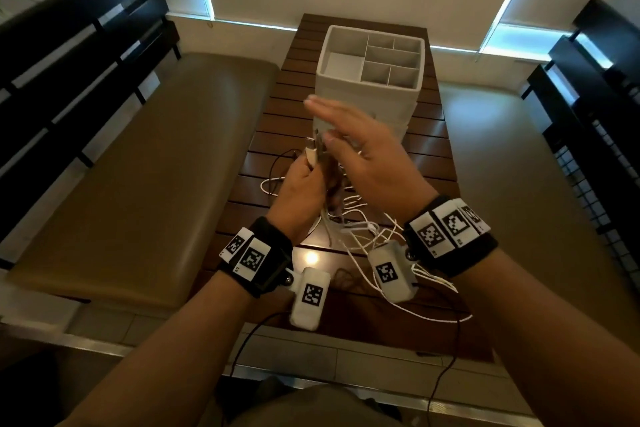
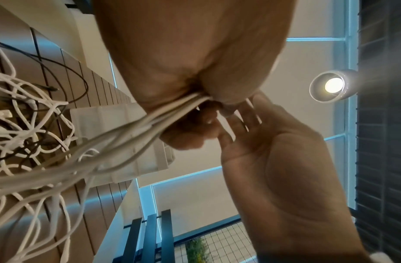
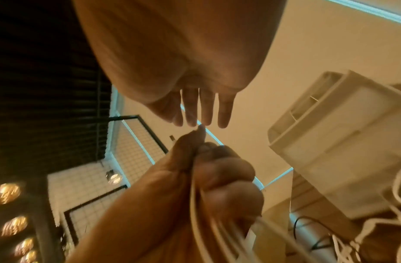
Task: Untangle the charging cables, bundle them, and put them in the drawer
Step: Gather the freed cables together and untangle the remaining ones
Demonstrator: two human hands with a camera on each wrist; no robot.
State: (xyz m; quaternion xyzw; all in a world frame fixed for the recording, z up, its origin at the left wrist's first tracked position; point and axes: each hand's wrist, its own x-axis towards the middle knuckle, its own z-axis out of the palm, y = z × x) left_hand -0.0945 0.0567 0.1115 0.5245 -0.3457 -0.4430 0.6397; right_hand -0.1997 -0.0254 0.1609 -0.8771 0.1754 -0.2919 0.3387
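Cables (image 1: 349, 232) run up from a white tangle on the bench (image 1: 298, 114) into the left hand (image 1: 301, 191), whose grip is closed round their plug ends, just in front of the drawer unit (image 1: 370, 80). The right hand (image 1: 367, 152) hovers flat beside those plugs, fingers straight, holding nothing.

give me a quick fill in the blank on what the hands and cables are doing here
1. The left hand grips a bunch of ____ cables.
2. The right hand has its fingers ____ and holds nothing.
3. The white organizer stands on a slatted ____ table.
4. Loose cables lie tangled on the ____.

Missing words: white; straight; wooden; table
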